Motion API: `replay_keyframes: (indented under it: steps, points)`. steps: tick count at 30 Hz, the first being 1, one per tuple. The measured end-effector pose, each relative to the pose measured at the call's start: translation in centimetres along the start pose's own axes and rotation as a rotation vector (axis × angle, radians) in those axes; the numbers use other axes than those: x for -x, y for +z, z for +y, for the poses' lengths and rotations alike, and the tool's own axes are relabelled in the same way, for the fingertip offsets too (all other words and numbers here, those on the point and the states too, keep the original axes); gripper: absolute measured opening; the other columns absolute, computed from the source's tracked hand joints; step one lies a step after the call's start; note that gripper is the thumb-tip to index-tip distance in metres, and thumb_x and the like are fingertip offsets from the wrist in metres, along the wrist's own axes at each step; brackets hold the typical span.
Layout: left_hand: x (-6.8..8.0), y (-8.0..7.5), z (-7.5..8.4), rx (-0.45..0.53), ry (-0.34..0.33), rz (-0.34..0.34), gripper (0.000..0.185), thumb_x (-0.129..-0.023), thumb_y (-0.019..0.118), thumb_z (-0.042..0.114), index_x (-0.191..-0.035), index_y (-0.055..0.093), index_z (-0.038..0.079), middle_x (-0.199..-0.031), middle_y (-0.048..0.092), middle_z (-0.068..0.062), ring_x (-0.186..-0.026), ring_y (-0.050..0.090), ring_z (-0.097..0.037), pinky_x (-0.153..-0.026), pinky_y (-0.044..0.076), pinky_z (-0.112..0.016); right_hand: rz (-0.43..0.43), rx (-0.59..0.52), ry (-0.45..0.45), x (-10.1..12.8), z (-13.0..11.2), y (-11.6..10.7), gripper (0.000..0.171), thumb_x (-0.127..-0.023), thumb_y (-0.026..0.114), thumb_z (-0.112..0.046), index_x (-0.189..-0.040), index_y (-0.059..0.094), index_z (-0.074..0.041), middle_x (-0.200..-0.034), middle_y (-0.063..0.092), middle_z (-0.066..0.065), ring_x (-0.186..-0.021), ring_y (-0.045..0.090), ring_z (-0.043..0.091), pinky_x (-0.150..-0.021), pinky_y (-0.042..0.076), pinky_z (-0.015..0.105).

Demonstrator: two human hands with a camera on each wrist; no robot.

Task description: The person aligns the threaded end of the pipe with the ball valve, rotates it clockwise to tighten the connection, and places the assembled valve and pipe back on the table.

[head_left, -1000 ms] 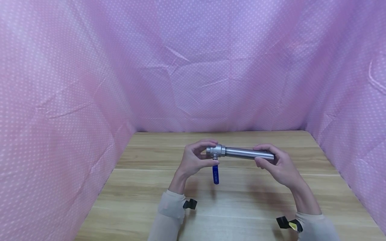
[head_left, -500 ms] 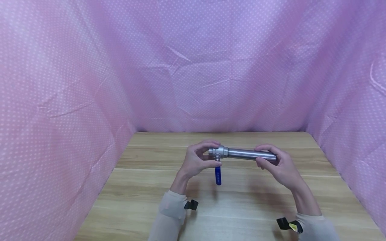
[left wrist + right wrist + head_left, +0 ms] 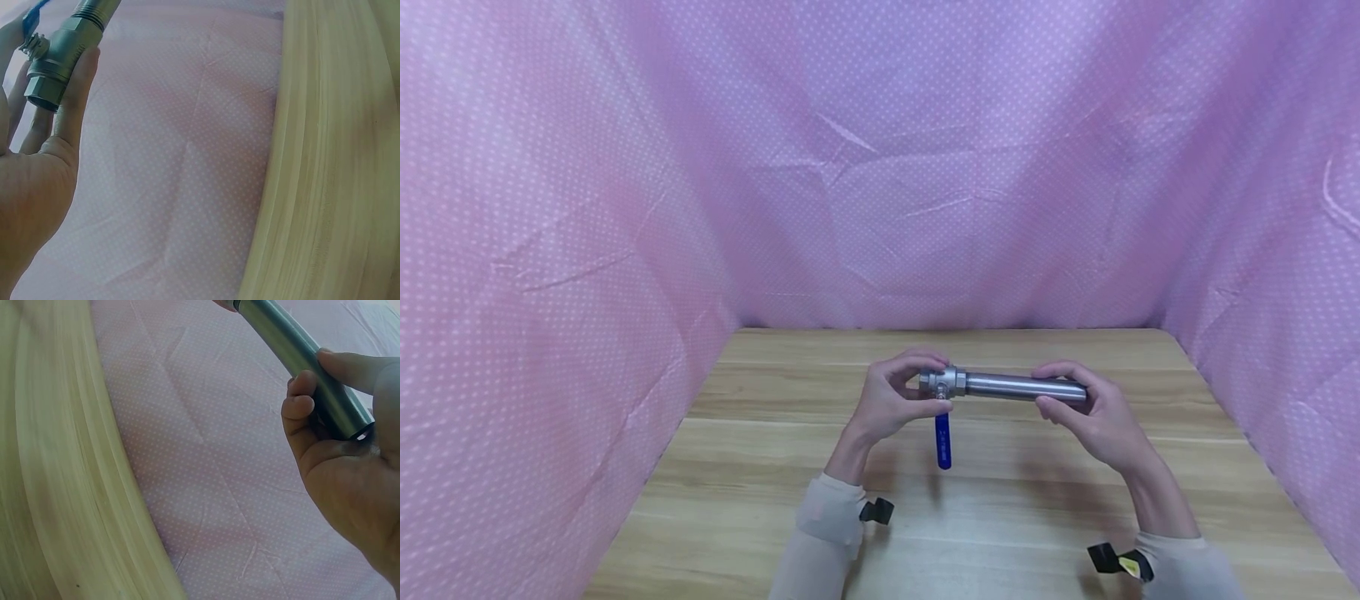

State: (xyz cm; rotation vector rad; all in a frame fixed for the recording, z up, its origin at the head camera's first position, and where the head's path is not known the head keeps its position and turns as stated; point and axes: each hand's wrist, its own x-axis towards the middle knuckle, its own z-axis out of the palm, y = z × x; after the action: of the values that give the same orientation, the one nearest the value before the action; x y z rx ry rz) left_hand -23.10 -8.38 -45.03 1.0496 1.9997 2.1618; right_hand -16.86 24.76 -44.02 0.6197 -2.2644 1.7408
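A steel ball valve (image 3: 945, 382) with a blue lever handle (image 3: 943, 442) is joined to one end of a steel pipe (image 3: 1011, 386). My left hand (image 3: 887, 400) grips the valve body between thumb and fingers, the thumb beside the base of the lever, which points toward me. On the other end of the pipe, my right hand (image 3: 1093, 412) has its fingers and thumb curled round it. In the left wrist view, threads show where the pipe (image 3: 94, 14) meets the valve (image 3: 62, 56). The valve's free end is an open hex port. Both hands hold the assembly above the table, nearly level.
Below the hands is a wood-grain table (image 3: 985, 517). Pink dotted cloth (image 3: 925, 167) hangs behind it and along both sides. A black strap piece (image 3: 876, 511) sits at the left sleeve, and another black strap (image 3: 1120, 561) at the right.
Both hands and the valve with its pipe have shifted slightly to the right. The blue lever has tilted a little lower toward me. Both grips stay on.
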Motion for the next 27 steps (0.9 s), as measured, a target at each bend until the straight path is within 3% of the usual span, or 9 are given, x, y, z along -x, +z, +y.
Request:
replay_keyframes:
  steps: [17,27]
  points:
    - [-0.16,-0.04,-0.24,0.023,-0.023,0.012,0.049,-0.083,0.09,-0.013,-0.129,0.074,-0.009,-0.141,0.073,-0.022,-0.126,0.075,-0.017,-0.104,0.071,-0.039,0.004,0.027,-0.004,-0.19,0.66,0.09,0.028,-0.105,0.069,0.01,-0.132,0.071,0.002,-0.085,0.072,-0.004,-0.075,0.067,0.009,-0.058,0.055,0.027]
    - [-0.23,-0.07,-0.37,0.045,-0.052,0.01,0.055,-0.083,0.09,-0.011,-0.135,0.074,-0.007,-0.147,0.07,-0.021,-0.132,0.074,-0.018,-0.11,0.069,-0.041,-0.004,0.009,0.015,-0.23,0.28,-0.01,0.038,-0.101,0.074,0.011,-0.138,0.068,0.005,-0.094,0.075,-0.008,-0.079,0.072,0.005,-0.067,0.064,0.021]
